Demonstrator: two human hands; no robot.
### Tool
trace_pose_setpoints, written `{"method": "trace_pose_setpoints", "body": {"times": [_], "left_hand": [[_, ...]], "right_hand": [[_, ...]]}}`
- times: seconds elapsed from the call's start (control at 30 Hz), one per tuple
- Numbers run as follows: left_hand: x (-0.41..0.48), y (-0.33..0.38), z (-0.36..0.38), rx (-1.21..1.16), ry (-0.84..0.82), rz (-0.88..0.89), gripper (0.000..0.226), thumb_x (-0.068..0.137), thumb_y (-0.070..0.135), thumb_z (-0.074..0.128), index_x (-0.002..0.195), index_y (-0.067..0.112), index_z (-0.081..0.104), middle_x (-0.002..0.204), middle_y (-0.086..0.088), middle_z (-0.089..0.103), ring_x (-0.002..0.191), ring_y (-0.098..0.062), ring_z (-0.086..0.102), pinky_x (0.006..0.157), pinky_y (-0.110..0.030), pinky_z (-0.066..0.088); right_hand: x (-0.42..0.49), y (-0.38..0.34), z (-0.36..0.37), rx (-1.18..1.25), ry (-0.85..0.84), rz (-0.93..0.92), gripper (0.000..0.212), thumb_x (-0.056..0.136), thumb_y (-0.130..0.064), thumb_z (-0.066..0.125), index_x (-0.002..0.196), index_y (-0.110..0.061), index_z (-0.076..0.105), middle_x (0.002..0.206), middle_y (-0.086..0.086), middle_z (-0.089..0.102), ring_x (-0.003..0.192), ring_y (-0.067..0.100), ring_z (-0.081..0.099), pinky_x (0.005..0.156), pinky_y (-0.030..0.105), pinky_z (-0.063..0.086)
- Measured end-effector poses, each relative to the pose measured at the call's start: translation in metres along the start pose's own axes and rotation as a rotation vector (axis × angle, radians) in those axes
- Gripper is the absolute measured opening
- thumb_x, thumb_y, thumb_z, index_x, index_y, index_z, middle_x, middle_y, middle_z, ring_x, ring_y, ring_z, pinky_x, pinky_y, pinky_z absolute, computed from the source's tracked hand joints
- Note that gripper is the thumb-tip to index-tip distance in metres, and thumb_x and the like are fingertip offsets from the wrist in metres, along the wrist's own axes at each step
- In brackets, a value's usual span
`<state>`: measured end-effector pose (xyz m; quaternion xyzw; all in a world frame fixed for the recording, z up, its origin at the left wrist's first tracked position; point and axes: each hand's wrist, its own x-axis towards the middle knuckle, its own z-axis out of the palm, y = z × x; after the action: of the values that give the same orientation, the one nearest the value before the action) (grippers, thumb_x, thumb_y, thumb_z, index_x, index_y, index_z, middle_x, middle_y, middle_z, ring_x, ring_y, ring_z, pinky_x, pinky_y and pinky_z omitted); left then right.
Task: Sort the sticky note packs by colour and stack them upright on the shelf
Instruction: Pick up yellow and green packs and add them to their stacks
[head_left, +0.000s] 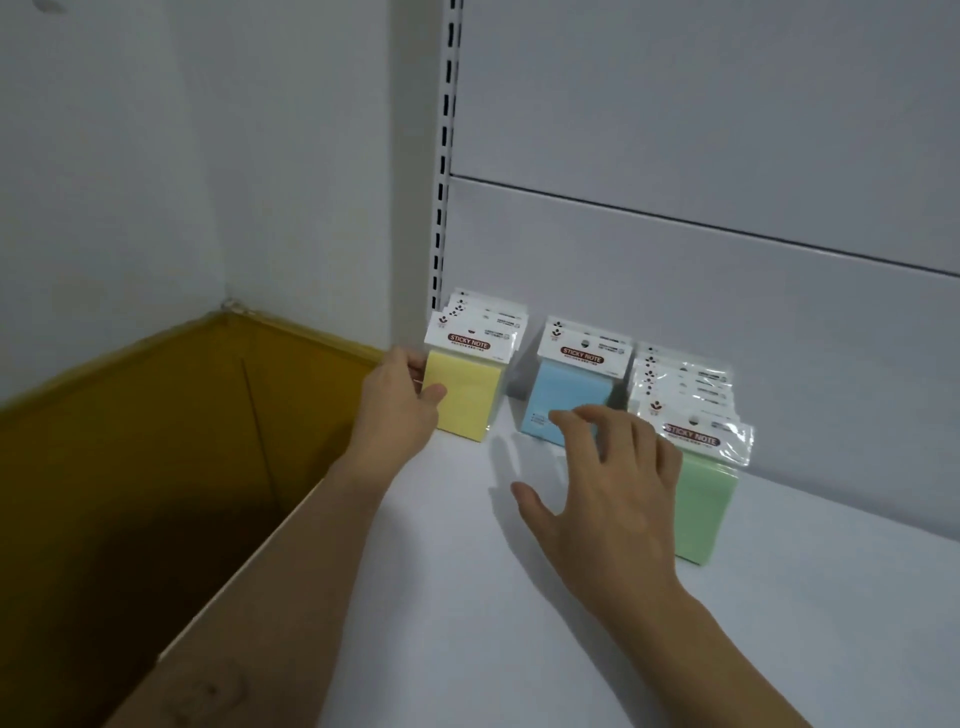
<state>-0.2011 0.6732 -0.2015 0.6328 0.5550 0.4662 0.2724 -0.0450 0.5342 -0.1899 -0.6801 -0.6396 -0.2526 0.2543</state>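
Note:
Three upright rows of sticky note packs stand on the white shelf (519, 597) against its back panel. The yellow row (470, 392) is at the left, the blue row (563, 395) in the middle, the longer green row (706, 499) at the right. My left hand (397, 410) grips the left side of the front yellow pack, thumb on its face. My right hand (608, 483) hovers with fingers spread in front of the blue row and beside the green row, holding nothing. Its fingertips hide the lower part of the front blue pack.
An open cardboard box (218, 613) sits left of the shelf, its inside dark. A slotted white upright (445, 156) runs up behind the yellow row. A grey wall stands behind the box.

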Motion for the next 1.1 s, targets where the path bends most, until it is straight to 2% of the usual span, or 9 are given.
{"method": "trace_pose_setpoints", "body": {"times": [0.1, 0.17, 0.3, 0.43, 0.6, 0.67, 0.77, 0.9, 1.1], "left_hand": [[-0.001, 0.003, -0.001, -0.013, -0.002, -0.005, 0.037, 0.085, 0.008, 0.068, 0.116, 0.011, 0.049, 0.095, 0.002, 0.059, 0.084, -0.014, 0.057, 0.078, -0.029, 0.047], [-0.002, 0.002, 0.000, -0.013, -0.009, 0.002, 0.035, 0.086, 0.008, 0.067, 0.117, 0.010, 0.051, 0.097, 0.002, 0.060, 0.086, -0.015, 0.058, 0.078, -0.028, 0.046], [-0.006, 0.000, -0.005, 0.065, 0.007, 0.043, 0.037, 0.085, 0.016, 0.068, 0.117, 0.011, 0.051, 0.112, -0.003, 0.059, 0.104, -0.022, 0.057, 0.089, -0.034, 0.046], [-0.021, 0.018, -0.014, 0.329, 0.029, 0.257, 0.046, 0.085, 0.033, 0.066, 0.124, 0.016, 0.049, 0.125, -0.005, 0.050, 0.116, -0.024, 0.044, 0.097, -0.038, 0.040], [-0.044, 0.050, -0.004, 0.468, -0.150, 0.509, 0.052, 0.086, 0.049, 0.059, 0.132, 0.027, 0.044, 0.137, 0.004, 0.044, 0.128, -0.018, 0.034, 0.105, -0.036, 0.031], [-0.047, 0.061, 0.000, 0.481, -0.208, 0.541, 0.055, 0.086, 0.052, 0.057, 0.134, 0.030, 0.041, 0.139, 0.006, 0.042, 0.129, -0.016, 0.030, 0.106, -0.035, 0.029], [-0.051, 0.077, 0.007, 0.463, -0.273, 0.592, 0.055, 0.085, 0.052, 0.057, 0.133, 0.030, 0.041, 0.136, 0.007, 0.042, 0.126, -0.015, 0.030, 0.104, -0.034, 0.029], [-0.060, 0.109, 0.020, 0.456, -0.301, 0.711, 0.059, 0.084, 0.055, 0.056, 0.134, 0.029, 0.039, 0.135, 0.008, 0.043, 0.125, -0.016, 0.031, 0.104, -0.034, 0.029], [-0.084, 0.173, 0.062, 0.463, -0.381, 0.868, 0.059, 0.084, 0.055, 0.055, 0.135, 0.030, 0.037, 0.135, 0.008, 0.043, 0.124, -0.015, 0.034, 0.101, -0.033, 0.027]], "right_hand": [[0.004, 0.005, 0.002, -0.028, -0.052, 0.053, 0.068, 0.060, -0.050, 0.077, 0.116, -0.017, 0.058, 0.118, 0.010, 0.057, 0.114, 0.031, 0.049, 0.101, 0.044, 0.024], [0.004, 0.007, 0.003, -0.045, -0.094, 0.058, 0.072, 0.062, -0.053, 0.075, 0.121, -0.016, 0.057, 0.124, 0.011, 0.055, 0.121, 0.032, 0.048, 0.107, 0.048, 0.020], [0.000, 0.009, 0.000, -0.056, -0.098, 0.032, 0.075, 0.065, -0.055, 0.072, 0.125, -0.015, 0.055, 0.132, 0.015, 0.052, 0.131, 0.034, 0.041, 0.114, 0.051, 0.010], [0.000, 0.014, -0.008, -0.097, -0.116, 0.038, 0.074, 0.066, -0.058, 0.070, 0.128, -0.019, 0.054, 0.140, 0.015, 0.047, 0.137, 0.033, 0.033, 0.116, 0.051, 0.005], [0.010, 0.026, -0.025, -0.140, -0.161, 0.099, 0.079, 0.068, -0.061, 0.068, 0.136, -0.026, 0.046, 0.149, 0.012, 0.037, 0.143, 0.032, 0.022, 0.115, 0.048, -0.006], [0.013, 0.039, -0.034, -0.149, -0.163, 0.094, 0.081, 0.071, -0.061, 0.066, 0.140, -0.028, 0.039, 0.154, 0.011, 0.028, 0.146, 0.030, 0.013, 0.115, 0.050, -0.011], [0.014, 0.063, -0.053, -0.147, -0.139, 0.126, 0.082, 0.072, -0.059, 0.066, 0.142, -0.027, 0.039, 0.156, 0.010, 0.024, 0.146, 0.029, 0.010, 0.116, 0.053, -0.009], [0.013, 0.094, -0.078, -0.138, -0.177, 0.181, 0.085, 0.077, -0.064, 0.057, 0.148, -0.033, 0.021, 0.159, 0.004, 0.006, 0.147, 0.022, -0.007, 0.116, 0.050, -0.015], [-0.008, 0.147, -0.114, -0.173, -0.169, 0.306, 0.085, 0.078, -0.065, 0.055, 0.148, -0.035, 0.017, 0.160, 0.003, 0.004, 0.147, 0.021, -0.007, 0.116, 0.049, -0.013]]}}
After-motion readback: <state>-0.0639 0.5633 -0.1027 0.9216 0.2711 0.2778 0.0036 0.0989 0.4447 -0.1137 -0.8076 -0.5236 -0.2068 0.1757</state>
